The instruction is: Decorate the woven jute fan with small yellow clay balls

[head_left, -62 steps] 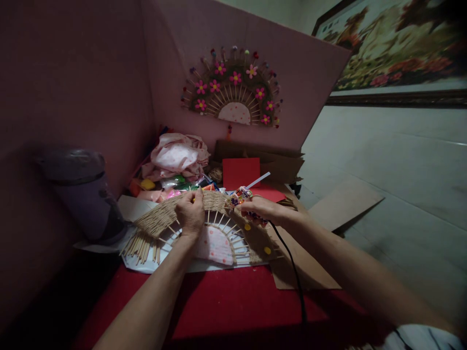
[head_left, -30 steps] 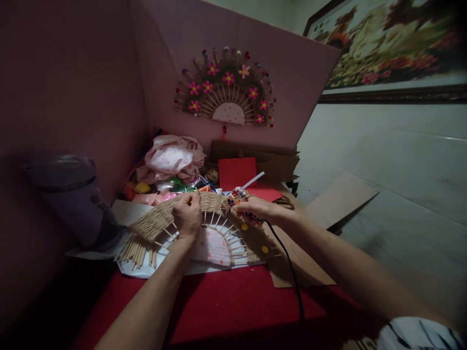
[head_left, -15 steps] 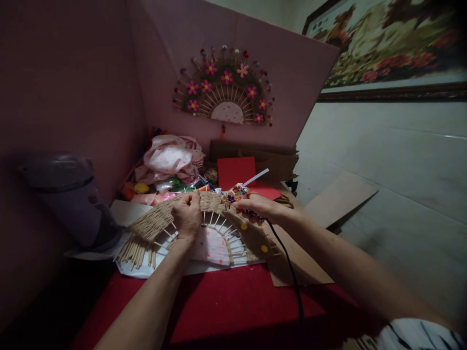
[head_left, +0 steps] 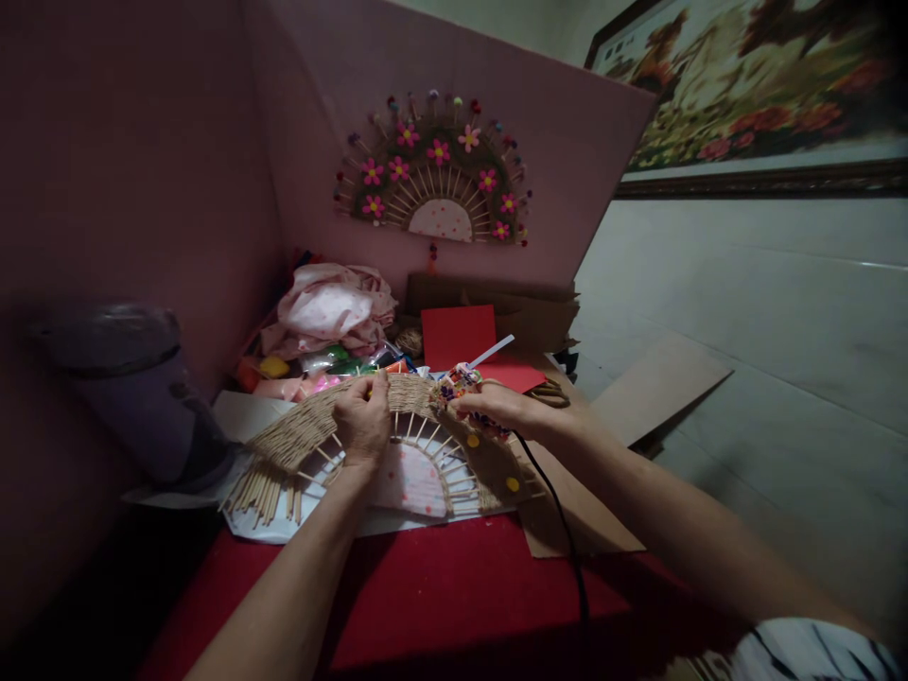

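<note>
A half-round fan of woven twine point(head_left: 290, 440) on thin sticks lies in front of me, with a spotted pink cloth centre point(head_left: 411, 480) and round yellow dots point(head_left: 512, 484) on its right part. My left hand point(head_left: 363, 421) is closed at the fan's upper edge. A bit of yellow shows by its fingers, but what they pinch is mostly hidden. In my right hand point(head_left: 500, 405) is a glue gun point(head_left: 460, 380) with a patterned cover, a pale glue stick point(head_left: 492, 350) at its back and a black cord point(head_left: 564, 520). Its nozzle end points down at the twine band.
A finished fan with pink flowers point(head_left: 439, 151) hangs on the pink board behind. Crumpled spotted cloth point(head_left: 337, 307), red sheets point(head_left: 458, 334) and small bags lie behind the work. A large bottle point(head_left: 134, 388) stands left; cardboard point(head_left: 578, 515) lies right on the red tabletop point(head_left: 426, 586).
My right hand and the glue gun have shifted slightly left and down, bringing the gun closer to the twine band. My left hand stays in place.
</note>
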Motion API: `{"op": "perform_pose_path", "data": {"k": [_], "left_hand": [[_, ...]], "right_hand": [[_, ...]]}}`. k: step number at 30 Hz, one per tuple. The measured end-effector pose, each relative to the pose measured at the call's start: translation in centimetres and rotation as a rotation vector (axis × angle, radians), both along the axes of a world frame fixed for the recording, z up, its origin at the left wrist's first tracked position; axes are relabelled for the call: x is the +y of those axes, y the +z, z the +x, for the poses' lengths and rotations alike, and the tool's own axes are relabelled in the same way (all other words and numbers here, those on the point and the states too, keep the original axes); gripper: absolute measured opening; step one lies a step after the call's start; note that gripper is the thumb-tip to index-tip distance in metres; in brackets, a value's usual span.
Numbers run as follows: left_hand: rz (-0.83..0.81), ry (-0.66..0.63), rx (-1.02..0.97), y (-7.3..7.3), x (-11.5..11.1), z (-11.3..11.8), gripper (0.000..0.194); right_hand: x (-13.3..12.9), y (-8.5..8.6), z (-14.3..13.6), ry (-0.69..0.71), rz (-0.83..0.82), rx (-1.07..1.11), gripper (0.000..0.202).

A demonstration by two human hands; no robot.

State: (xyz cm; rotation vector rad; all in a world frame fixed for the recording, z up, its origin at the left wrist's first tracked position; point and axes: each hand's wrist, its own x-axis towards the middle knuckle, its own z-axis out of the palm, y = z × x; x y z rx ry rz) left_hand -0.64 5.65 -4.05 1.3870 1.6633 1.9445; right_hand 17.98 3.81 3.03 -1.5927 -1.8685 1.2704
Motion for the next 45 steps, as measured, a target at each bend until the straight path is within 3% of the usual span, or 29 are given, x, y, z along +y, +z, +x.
{"op": "perform_pose_path", "data": {"k": [9, 16, 23, 30, 35, 38, 40, 45], "left_hand": [[0.007, -0.098, -0.06, 0.0, 0.0, 0.4, 0.028], [0.058, -0.115, 0.043, -0.1, 0.0, 0.5, 0.026], [0.002, -0.2, -0.078, 0.2, -0.3, 0.7, 0.027], [-0.001, -0.234, -0.069, 0.7, -0.8, 0.9, 0.029], [-0.004, -0.218, -0.054, 1.1, -1.2, 1.0, 0.03], [-0.011, -0.214, -0.063, 1.0, -1.1, 1.1, 0.03], [-0.005, -0.216, -0.071, 0.8, -1.0, 1.2, 0.028], [0.02, -0.226, -0.088, 0.5, -0.7, 1.2, 0.024]], "right_hand": [[-0.1, 0.2, 0.1, -0.018, -0.008, 0.072, 0.021], [0.0, -0.3, 0.3, -0.059, 0.058, 0.177, 0.021], [0.1, -0.5, 0.8, -0.089, 0.049, 0.29, 0.026], [-0.5, 0.4, 4.1, -0.247, 0.254, 0.469, 0.031], [-1.1, -0.7, 9.7, -0.251, 0.339, 0.231, 0.027], [-1.9, -2.1, 13.0, -0.062, 0.377, -0.028, 0.027], [-2.4, -3.2, 14.9, -0.018, 0.434, -0.157, 0.032], [-3.1, -6.0, 18.1, -0.062, 0.447, -0.465, 0.037]]}}
